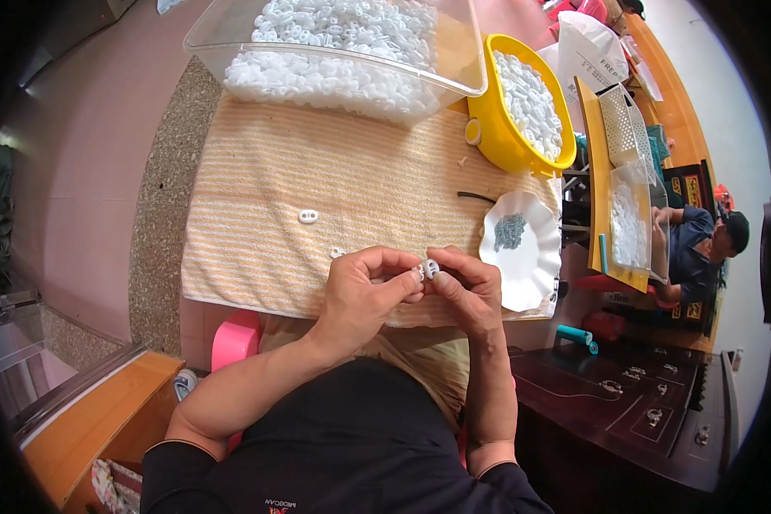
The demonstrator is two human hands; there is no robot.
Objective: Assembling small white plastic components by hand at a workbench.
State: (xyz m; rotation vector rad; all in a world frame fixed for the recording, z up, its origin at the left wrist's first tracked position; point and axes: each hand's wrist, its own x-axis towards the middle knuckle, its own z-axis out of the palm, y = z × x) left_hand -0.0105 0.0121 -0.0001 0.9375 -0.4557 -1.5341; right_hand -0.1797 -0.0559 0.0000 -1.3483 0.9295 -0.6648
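Close together over the near edge of the towel-covered table, my two hands are both closed in a pinch. My right hand [471,295] grips a white oval plastic piece [432,268] with two holes, which looks like a cord lock. In the fingertips of my left hand [360,291] is a small white plastic part [419,272], mostly hidden and touching or almost touching the oval piece. Just beyond my left hand lies another small white part [337,253]. Farther off, a second oval two-hole piece [308,217] lies flat on the striped towel [257,171].
A clear bin [334,53] heaped with white pieces stands at the back, beside a yellow tub [495,128] of more. To the right are a scalloped white plate [527,274] with small metallic-looking bits and a dark thin rod [475,196]. Another person [702,244] sits farther right.
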